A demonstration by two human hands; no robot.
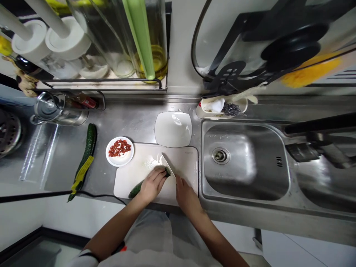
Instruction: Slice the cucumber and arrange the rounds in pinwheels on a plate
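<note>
A white cutting board (125,178) lies on the steel counter. On it, my left hand (152,184) is closed over a green cucumber (135,190), whose ends show on either side of my fingers. My right hand (185,193) grips the handle of a knife (167,163); the blade points up and to the left, beside the cucumber's right end. The handle is hidden in my fingers. Beyond the board sits a white square plate (172,129) with nothing on it. A round white dish (119,162) of chopped red pieces stands at the board's upper left corner.
Another cucumber (89,142) with a yellow label lies to the left. At the right is a steel sink (244,163) with a faucet (317,142). A rack (97,85) of jars and a sponge holder (222,111) stand behind. A black cable (97,194) runs along the front edge.
</note>
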